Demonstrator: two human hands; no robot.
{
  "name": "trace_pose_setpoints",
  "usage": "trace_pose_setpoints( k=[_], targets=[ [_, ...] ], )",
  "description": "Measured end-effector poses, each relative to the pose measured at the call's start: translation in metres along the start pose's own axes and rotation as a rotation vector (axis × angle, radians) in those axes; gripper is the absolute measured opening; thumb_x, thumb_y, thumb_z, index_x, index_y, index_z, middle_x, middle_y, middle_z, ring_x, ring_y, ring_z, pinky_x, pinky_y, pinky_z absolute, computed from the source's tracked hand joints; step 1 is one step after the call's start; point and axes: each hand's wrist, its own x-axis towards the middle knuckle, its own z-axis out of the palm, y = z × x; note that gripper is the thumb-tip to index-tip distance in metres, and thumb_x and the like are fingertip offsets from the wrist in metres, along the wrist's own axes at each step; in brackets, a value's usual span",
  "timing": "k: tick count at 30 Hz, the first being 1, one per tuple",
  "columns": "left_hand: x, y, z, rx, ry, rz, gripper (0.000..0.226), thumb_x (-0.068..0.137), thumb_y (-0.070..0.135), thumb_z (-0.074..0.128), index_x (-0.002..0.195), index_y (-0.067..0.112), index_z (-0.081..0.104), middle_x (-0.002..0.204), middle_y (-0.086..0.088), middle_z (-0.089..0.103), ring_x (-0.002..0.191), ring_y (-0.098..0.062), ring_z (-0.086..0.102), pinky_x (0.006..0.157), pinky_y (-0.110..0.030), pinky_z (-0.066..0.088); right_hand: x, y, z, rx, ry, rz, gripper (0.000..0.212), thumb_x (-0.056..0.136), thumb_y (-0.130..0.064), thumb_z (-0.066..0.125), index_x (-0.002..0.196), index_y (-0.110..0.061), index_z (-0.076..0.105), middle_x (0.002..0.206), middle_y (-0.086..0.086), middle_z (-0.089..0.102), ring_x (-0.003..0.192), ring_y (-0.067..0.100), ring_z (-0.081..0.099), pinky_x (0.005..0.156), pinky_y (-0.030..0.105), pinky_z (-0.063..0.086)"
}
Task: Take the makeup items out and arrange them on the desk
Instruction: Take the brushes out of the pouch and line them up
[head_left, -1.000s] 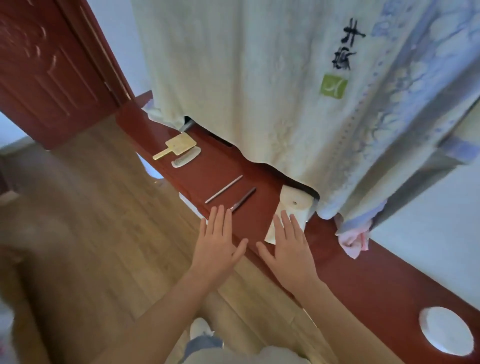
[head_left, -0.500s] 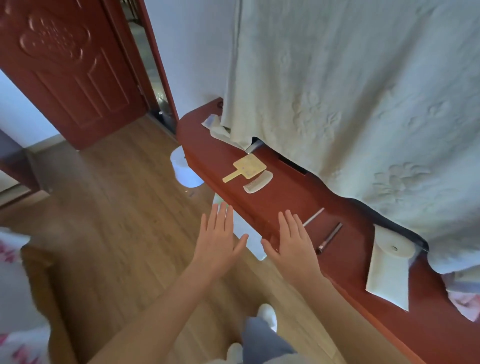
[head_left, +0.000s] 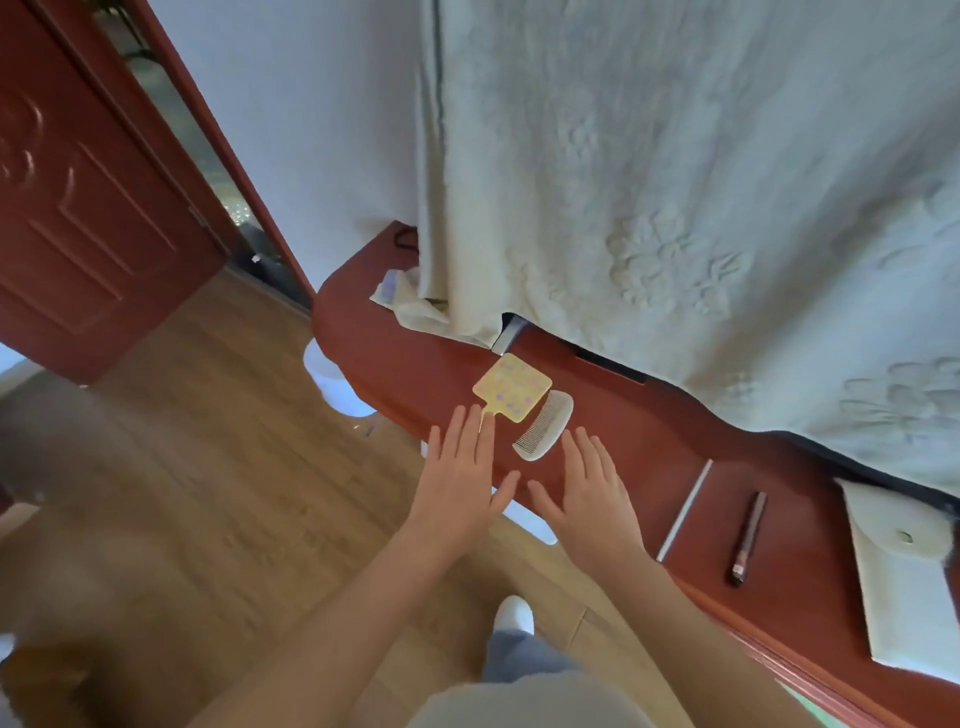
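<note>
Red-brown bench (head_left: 644, 447) carries a yellow mirror (head_left: 511, 385) and white comb (head_left: 546, 427) near its front edge; left hand (head_left: 457, 486) and right hand (head_left: 587, 491) hover flat, fingers spread, holding nothing.

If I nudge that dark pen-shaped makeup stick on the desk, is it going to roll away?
Probably yes: the dark makeup stick looks round and slim, so a sideways nudge would likely roll it on the smooth desk. It lies near the front edge and could roll off. It should be stiff and light, easy to pinch, though its glossy surface may be slippery.
</note>
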Motion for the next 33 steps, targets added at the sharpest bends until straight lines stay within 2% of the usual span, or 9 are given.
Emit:
trace_pose_setpoints(
  k=[4, 8, 13, 16, 18, 20, 23, 27, 33],
  targets=[
    [0.031, 0.002, 0.002, 0.015, -0.026, 0.14, 0.068, 0.082, 0.048, 0.034, 0.124, 0.001, 0.059, 0.129, -0.016, 0.059, 0.121, -0.03, 0.056, 0.092, -0.048, 0.049, 0.008, -0.003, -0.004, 0.001, 0.013, 0.125, 0.079, 0.089, -0.061, 0.028, 0.149, -0.012, 0.013, 0.159, 0.005, 0.012, 0.147, 0.02, 0.006, 0.118, 0.034, 0.015],
    [0.051, 0.022, 0.007, 0.017, -0.052, 0.319, 0.069, 0.084, 0.048, 0.03, 0.128, 0.002, 0.055, 0.131, -0.015, 0.058, 0.123, -0.031, 0.054, 0.095, -0.047, 0.047, -0.005, 0.015, -0.008, 0.042, 0.057, 0.323, 0.074, 0.093, -0.053, 0.037, 0.149, -0.012, 0.012, 0.158, 0.005, 0.012, 0.147, 0.02, 0.005, 0.118, 0.035, 0.014],
    [0.055, 0.061, 0.021, -0.041, -0.178, 0.568, 0.074, 0.089, 0.05, 0.014, 0.143, 0.003, 0.035, 0.148, -0.015, 0.038, 0.14, -0.03, 0.031, 0.111, -0.047, 0.028, -0.036, 0.037, -0.006, 0.079, 0.119, 0.594, 0.071, 0.094, -0.046, 0.04, 0.149, -0.01, 0.014, 0.158, 0.007, 0.015, 0.146, 0.022, 0.008, 0.115, 0.037, 0.02],
    [0.057, 0.086, 0.031, -0.082, -0.261, 0.67, 0.062, 0.098, 0.043, 0.024, 0.148, 0.008, 0.021, 0.156, -0.011, 0.023, 0.145, -0.027, 0.017, 0.116, -0.043, 0.018, -0.045, 0.05, -0.002, 0.08, 0.158, 0.727, 0.064, 0.095, -0.036, 0.044, 0.147, -0.008, 0.02, 0.151, 0.011, 0.029, 0.141, 0.028, 0.024, 0.11, 0.038, 0.031],
    [0.062, 0.1, 0.038, -0.141, -0.3, 0.669, 0.057, 0.1, 0.036, 0.035, 0.148, 0.011, 0.02, 0.155, -0.008, 0.024, 0.144, -0.025, 0.02, 0.116, -0.038, 0.02, -0.042, 0.058, 0.001, 0.099, 0.173, 0.789, 0.058, 0.096, -0.03, 0.045, 0.145, -0.007, 0.025, 0.142, 0.013, 0.039, 0.133, 0.031, 0.034, 0.103, 0.036, 0.038],
    [0.068, 0.114, 0.044, -0.218, -0.302, 0.627, 0.052, 0.099, 0.03, 0.041, 0.145, 0.01, 0.029, 0.147, -0.008, 0.037, 0.136, -0.023, 0.034, 0.111, -0.034, 0.03, -0.036, 0.066, 0.004, 0.129, 0.205, 0.827, 0.054, 0.096, -0.025, 0.046, 0.143, -0.006, 0.029, 0.134, 0.015, 0.045, 0.127, 0.032, 0.041, 0.096, 0.036, 0.044],
    [0.079, 0.133, 0.051, -0.317, -0.325, 0.527, 0.047, 0.097, 0.025, 0.043, 0.141, 0.009, 0.037, 0.137, -0.009, 0.047, 0.126, -0.024, 0.043, 0.101, -0.033, 0.04, -0.026, 0.076, 0.008, 0.137, 0.217, 0.857, 0.05, 0.096, -0.025, 0.046, 0.141, -0.007, 0.031, 0.131, 0.014, 0.046, 0.125, 0.03, 0.045, 0.096, 0.033, 0.044],
    [0.09, 0.155, 0.06, -0.358, -0.361, 0.456, 0.045, 0.097, 0.022, 0.044, 0.139, 0.009, 0.039, 0.134, -0.01, 0.048, 0.123, -0.025, 0.046, 0.099, -0.034, 0.042, -0.019, 0.088, 0.011, 0.149, 0.209, 0.831, 0.053, 0.096, -0.026, 0.048, 0.142, -0.007, 0.03, 0.131, 0.013, 0.046, 0.121, 0.028, 0.049, 0.092, 0.031, 0.046],
    [0.103, 0.178, 0.072, -0.517, -0.422, 0.27, 0.043, 0.096, 0.022, 0.048, 0.136, 0.007, 0.043, 0.123, -0.012, 0.054, 0.112, -0.027, 0.054, 0.094, -0.034, 0.041, -0.013, 0.102, 0.009, 0.164, 0.194, 0.778, 0.046, 0.092, -0.007, 0.045, 0.137, -0.006, 0.036, 0.126, 0.015, 0.05, 0.109, 0.03, 0.056, 0.084, 0.031, 0.048]
  ],
)
